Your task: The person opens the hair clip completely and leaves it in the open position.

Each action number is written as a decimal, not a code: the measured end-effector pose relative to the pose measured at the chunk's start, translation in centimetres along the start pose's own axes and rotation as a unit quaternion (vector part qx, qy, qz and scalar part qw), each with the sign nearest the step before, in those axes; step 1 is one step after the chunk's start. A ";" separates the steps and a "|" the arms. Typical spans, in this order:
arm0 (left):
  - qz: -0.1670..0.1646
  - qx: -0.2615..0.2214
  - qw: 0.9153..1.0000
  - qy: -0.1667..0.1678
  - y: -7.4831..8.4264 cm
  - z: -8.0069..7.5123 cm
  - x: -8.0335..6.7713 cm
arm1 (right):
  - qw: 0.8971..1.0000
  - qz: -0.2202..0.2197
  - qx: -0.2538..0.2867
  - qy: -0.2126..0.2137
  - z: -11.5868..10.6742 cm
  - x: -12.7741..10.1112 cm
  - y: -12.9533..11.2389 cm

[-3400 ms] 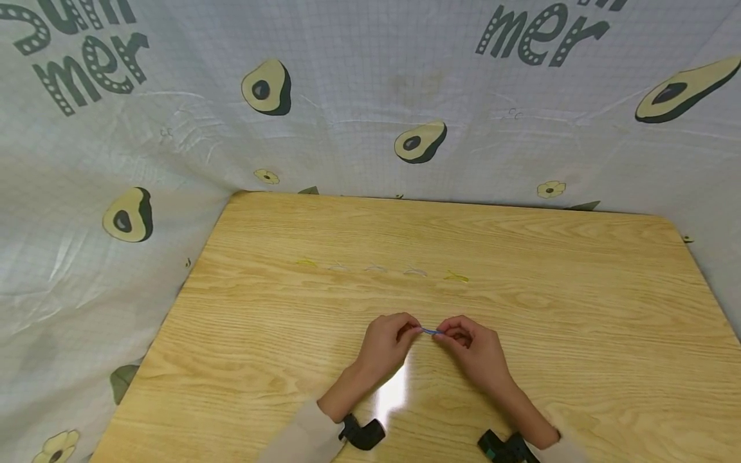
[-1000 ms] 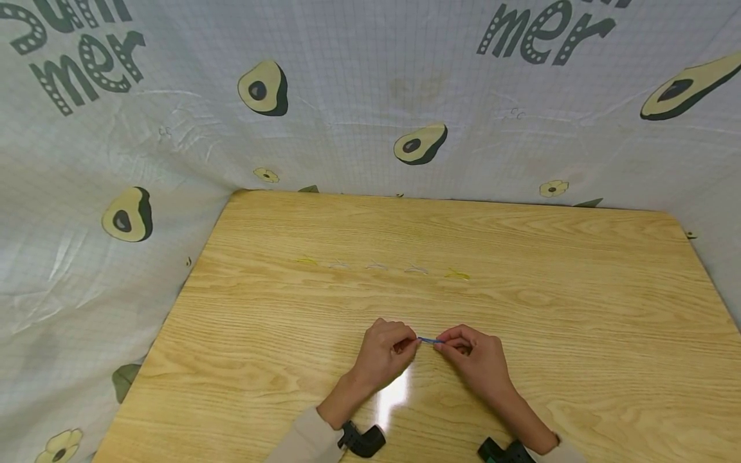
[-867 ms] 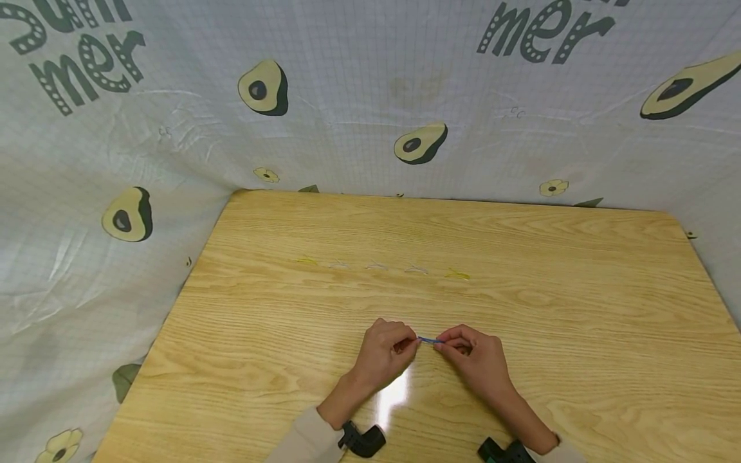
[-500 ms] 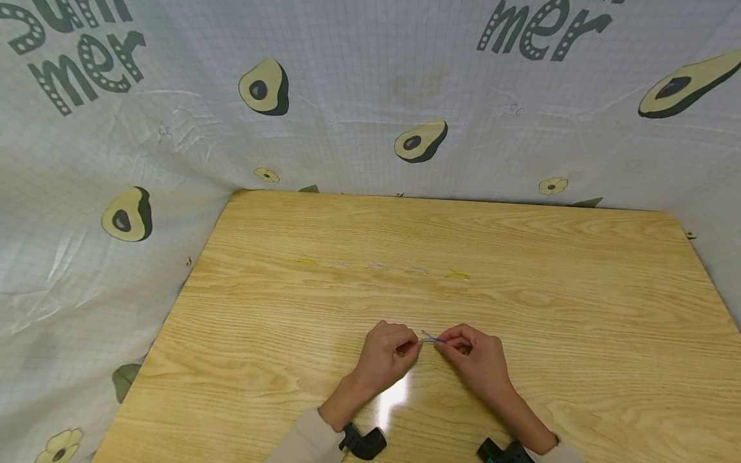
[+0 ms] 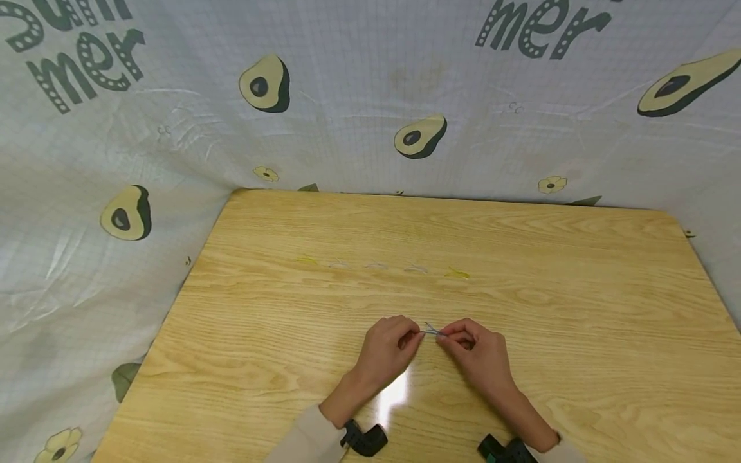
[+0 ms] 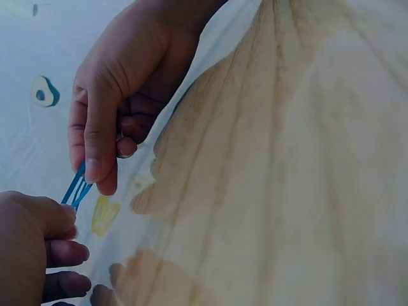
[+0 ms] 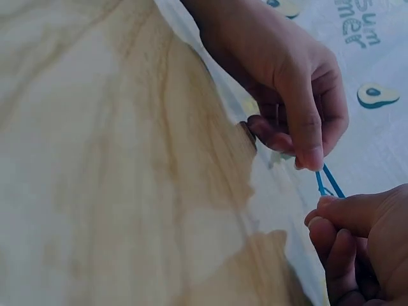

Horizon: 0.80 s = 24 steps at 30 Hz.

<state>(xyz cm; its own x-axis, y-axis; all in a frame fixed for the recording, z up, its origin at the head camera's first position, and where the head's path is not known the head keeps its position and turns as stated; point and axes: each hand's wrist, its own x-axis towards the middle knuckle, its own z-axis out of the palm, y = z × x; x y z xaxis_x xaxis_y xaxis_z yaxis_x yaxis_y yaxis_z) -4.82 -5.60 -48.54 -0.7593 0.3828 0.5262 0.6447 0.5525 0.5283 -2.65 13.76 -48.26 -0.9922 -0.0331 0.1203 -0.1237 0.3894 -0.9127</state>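
**Head view: a blue band pinched between two hands near the front edge of the surface**

Head view shows a thin blue rubber band [image 5: 430, 331] held just above the wooden surface [image 5: 579, 308], near the middle of its front edge. The left hand [image 5: 386, 350] pinches one end between thumb and forefinger; the right hand [image 5: 477, 357] pinches the other end the same way. Each grip is clamped on the band, the remaining fingers curled under the palms. In the left wrist view the band [image 6: 76, 187] shows as two blue strands running between the fingertips; in the right wrist view it [image 7: 326, 182] crosses the short gap between the two hands.

Farther toward the middle of the surface lies a row of small bands [image 5: 376, 265], side by side and apart from one another: yellow ones at the two ends, pale ones between. None of them sits in any container. Behind the back edge and round the left side hangs an avocado-print cloth [image 5: 347, 96].
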 end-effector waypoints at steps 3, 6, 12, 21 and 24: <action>-0.005 0.006 1.000 0.002 0.2 0.0 0.5 | 1.000 -0.002 -0.002 0.006 -0.2 0.2 -0.1; -0.011 0.010 1.000 0.002 0.5 0.0 1.1 | 1.000 -0.010 -0.007 0.010 -0.5 0.4 -0.1; -0.012 0.003 1.000 -0.004 1.2 0.2 2.4 | 0.999 -0.015 -0.016 0.031 -1.5 0.7 0.1; -0.010 0.043 0.999 -0.024 1.8 1.5 4.7 | 0.997 -0.004 -0.044 0.068 -3.3 1.6 0.5; -0.008 0.054 0.998 -0.037 2.0 2.0 5.4 | 0.995 0.002 -0.058 0.079 -4.0 1.9 0.8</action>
<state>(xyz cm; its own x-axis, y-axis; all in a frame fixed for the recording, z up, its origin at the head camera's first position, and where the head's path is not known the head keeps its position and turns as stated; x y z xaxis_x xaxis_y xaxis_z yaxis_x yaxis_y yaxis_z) -7.82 -0.96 -45.93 -0.7771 0.4247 0.4645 0.6216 0.6338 0.4603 -4.55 17.65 -47.22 -0.9765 0.1101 0.1852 -0.1082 0.4930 -0.8633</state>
